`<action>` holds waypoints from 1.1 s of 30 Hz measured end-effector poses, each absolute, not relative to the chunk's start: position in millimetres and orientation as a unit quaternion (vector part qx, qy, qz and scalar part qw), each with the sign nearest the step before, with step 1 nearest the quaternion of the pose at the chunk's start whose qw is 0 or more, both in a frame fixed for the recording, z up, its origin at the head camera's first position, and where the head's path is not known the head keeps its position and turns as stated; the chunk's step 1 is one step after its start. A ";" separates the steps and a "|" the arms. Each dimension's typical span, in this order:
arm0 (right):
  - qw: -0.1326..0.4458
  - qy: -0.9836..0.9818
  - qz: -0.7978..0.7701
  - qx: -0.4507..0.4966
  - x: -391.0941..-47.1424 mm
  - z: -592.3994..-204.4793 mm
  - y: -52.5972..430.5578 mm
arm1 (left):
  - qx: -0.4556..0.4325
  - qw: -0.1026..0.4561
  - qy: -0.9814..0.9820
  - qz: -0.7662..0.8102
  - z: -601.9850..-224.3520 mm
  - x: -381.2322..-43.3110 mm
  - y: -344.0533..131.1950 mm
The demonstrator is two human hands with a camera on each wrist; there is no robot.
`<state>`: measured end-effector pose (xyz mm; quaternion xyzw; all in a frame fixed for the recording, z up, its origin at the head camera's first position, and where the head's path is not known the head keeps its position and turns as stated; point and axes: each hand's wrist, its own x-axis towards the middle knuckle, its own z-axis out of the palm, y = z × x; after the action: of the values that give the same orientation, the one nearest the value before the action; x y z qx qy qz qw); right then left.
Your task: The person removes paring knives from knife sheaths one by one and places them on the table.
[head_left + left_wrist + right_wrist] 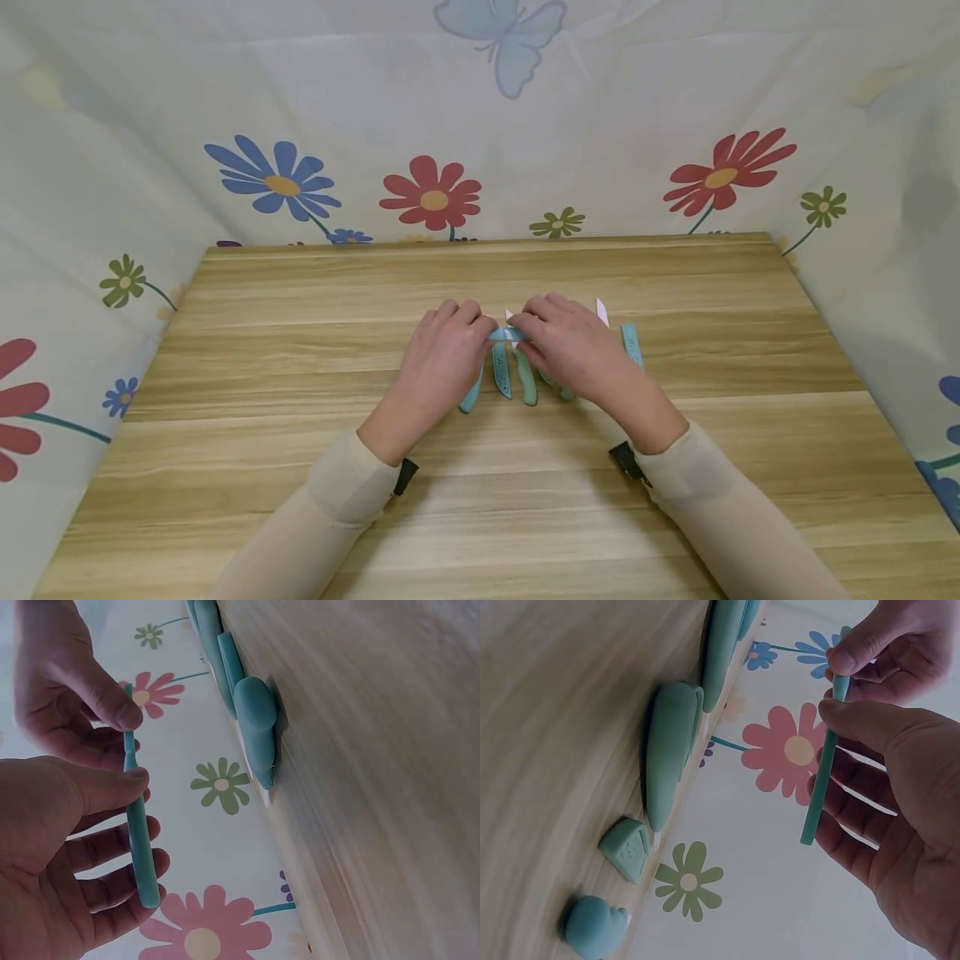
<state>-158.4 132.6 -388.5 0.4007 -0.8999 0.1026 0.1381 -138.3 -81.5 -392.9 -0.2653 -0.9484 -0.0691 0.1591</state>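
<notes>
Both hands hold a slim paring knife in a blue-green sheath, raised above the table. My left hand pinches the rounded handle between thumb and fingers. My right hand pinches the flat sheath at the other end. In the head view, thumbs and fingertips almost meet and cover much of the knife. Below them lie a blue knife handle, a loose patterned sheath and a green-handled knife. Another green handle is partly hidden by the right hand.
A white blade tip shows beyond the right hand. Another blue patterned sheath lies right of it. The wooden table runs back to a flower-printed cloth, which also hangs along both sides.
</notes>
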 end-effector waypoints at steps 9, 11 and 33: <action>0.146 -0.898 0.096 0.405 -158.0 -389.0 133.1 | -0.266 0.153 -0.949 -0.071 -392.0 -138.3 -81.0; 0.147 -0.897 0.094 0.406 -158.2 -389.4 133.4 | -0.266 0.151 -0.950 -0.070 -392.1 -138.4 -80.8; 0.130 -0.904 0.091 0.398 -160.2 -390.6 134.4 | -0.257 0.119 -0.956 -0.078 -390.3 -138.6 -80.5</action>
<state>-160.2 134.4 -390.6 0.3979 -0.9036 0.0913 0.1299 -138.6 -80.5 -390.3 -0.2572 -0.9559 -0.0776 0.1189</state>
